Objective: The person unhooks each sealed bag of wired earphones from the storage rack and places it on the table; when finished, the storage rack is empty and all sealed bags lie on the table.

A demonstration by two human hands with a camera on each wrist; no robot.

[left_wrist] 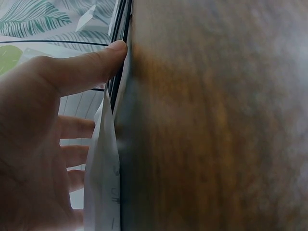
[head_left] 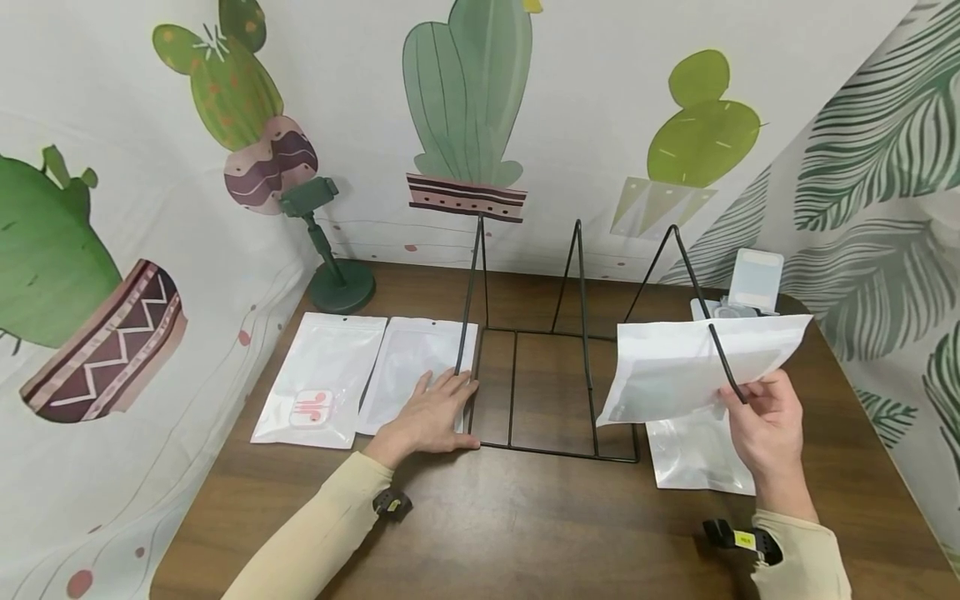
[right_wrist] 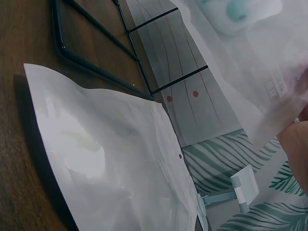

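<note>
My right hand [head_left: 768,429] pinches a white zip pouch [head_left: 675,367] by its right side, lifted and tilted at the right end of a black wire rack [head_left: 555,452]. The rack's right upright crosses in front of this pouch. In the right wrist view, something pale with teal spots shows through the held pouch [right_wrist: 250,62]. Below it, another white pouch [head_left: 697,462] lies on the table. My left hand [head_left: 431,417] rests with spread fingers over the rack's left edge and a flat white pouch [head_left: 416,350]. Its thumb [left_wrist: 91,67] touches the base wire.
At far left lies a white pouch [head_left: 333,354] holding a white square with a pink earphone picture. A dark green stand [head_left: 341,285] stands at the back left, a pale blue stand [head_left: 756,281] at the back right. Behind the brown table [head_left: 525,533] hangs cactus-print cloth.
</note>
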